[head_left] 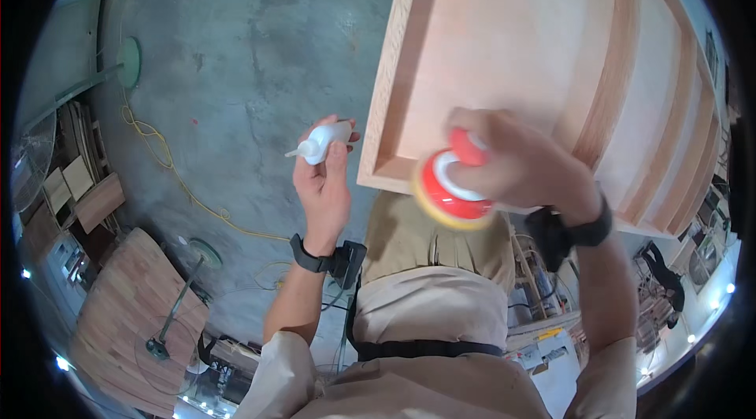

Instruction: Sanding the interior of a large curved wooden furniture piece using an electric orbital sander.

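Note:
My left hand (324,190) is closed around a small white squeeze bottle (321,143) with a thin nozzle pointing left. It is beside the near left corner of a pale wooden frame with a panel inside (504,49). My right hand (520,159), smeared by motion, grips a round red and white tool (449,192) with a yellow rim and a red knob on top. This tool is over the frame's near edge, in front of my trousers; its exact kind and whether it touches the wood cannot be made out.
Wooden slats (618,49) cross the panel on the right. A yellow cord (185,183) runs over the grey floor (260,41). To the left are a standing fan's round base (130,62), stacked boards (98,200) and a striped wooden panel (130,301). Another person (665,281) is far right.

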{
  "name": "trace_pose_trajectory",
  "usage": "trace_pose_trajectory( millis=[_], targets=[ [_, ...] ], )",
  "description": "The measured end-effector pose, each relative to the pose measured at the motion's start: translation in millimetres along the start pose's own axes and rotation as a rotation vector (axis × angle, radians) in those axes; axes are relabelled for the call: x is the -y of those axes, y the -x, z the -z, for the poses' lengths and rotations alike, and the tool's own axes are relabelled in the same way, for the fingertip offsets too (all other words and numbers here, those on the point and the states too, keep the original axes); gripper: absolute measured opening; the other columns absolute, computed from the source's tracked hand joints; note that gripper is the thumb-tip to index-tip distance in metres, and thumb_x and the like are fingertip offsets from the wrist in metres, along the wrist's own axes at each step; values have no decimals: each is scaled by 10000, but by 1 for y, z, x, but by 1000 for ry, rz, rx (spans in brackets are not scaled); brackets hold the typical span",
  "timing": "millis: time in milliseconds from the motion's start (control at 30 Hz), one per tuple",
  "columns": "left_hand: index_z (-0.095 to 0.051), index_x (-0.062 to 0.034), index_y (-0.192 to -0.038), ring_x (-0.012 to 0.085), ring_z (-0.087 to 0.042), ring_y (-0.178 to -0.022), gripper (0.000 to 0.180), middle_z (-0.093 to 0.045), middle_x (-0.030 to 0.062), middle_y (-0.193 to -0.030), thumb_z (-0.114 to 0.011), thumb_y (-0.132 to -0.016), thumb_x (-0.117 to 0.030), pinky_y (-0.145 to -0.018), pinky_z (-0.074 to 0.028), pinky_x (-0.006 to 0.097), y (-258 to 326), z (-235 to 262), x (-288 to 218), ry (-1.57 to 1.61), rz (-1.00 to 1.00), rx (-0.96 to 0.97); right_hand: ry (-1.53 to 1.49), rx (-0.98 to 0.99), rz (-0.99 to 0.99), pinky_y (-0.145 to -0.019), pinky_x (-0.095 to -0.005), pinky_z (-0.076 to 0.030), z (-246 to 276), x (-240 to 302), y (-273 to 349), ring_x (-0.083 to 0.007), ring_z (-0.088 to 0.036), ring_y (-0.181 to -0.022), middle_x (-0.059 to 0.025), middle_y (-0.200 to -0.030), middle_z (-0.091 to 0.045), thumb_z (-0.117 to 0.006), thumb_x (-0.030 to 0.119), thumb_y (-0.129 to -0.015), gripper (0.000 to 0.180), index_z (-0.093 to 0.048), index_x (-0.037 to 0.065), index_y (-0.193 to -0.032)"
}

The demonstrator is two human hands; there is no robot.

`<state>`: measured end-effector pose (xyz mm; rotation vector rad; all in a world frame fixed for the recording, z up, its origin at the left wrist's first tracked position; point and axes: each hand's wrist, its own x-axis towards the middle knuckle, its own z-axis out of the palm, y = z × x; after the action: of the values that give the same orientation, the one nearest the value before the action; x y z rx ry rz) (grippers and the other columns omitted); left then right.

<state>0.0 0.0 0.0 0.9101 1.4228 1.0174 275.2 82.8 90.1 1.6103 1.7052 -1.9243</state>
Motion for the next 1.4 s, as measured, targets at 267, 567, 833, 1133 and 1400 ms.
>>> trace_pose_trajectory(
  millis=[267,567,833,1133,1400],
  targets=[
    [-604,-12,-1437,244,-683,-1212,367,-676,165,-1390,-589,-1133,-218,-987,-546,354,-11,-11,-19,-105,-69,-100,461,-490,204,-719,-441,-578,-19,22,60,-344,-701,-853,-161,-1057,-637,-843,239,-762,391,-706,76,-1089],
    [-561,-38,-1470,384,-554,-1366,392,-543,241,-1492,-570,-1116,-207,-1172,-429,524,-27,-85,-76,-395,-606,202,462,-1017,-32,-695,-363,-586,-76,-88,164,-263,-704,-835,-124,-1134,-600,-884,232,-730,442,-730,121,-1129],
    [-538,-28,-1493,392,-629,-1287,413,-583,244,-1436,-589,-1086,-75,-1055,-535,481,-28,-124,-85,-754,-641,573,27,-1644,-579,-795,-505,-576,-30,-222,265,-396,-670,-1009,-180,-1104,-632,-822,184,-851,438,-632,37,-1217],
    [-573,23,-1416,256,-653,-1090,298,-538,133,-1381,-532,-1137,-73,-1032,-523,368,-27,-132,-55,-746,-447,348,106,-1402,-342,-538,-383,-595,-37,-208,277,-264,-716,-720,-160,-1117,-609,-824,281,-794,451,-706,101,-1191],
    [-577,28,-1398,218,-636,-1007,427,-648,125,-1189,-533,-1174,-333,-913,-519,362,-34,-116,-41,-912,-345,100,-34,-1450,-514,-647,-477,-616,4,-334,376,-357,-733,-858,-189,-1202,-603,-821,317,-848,487,-674,121,-1269]
  ],
)
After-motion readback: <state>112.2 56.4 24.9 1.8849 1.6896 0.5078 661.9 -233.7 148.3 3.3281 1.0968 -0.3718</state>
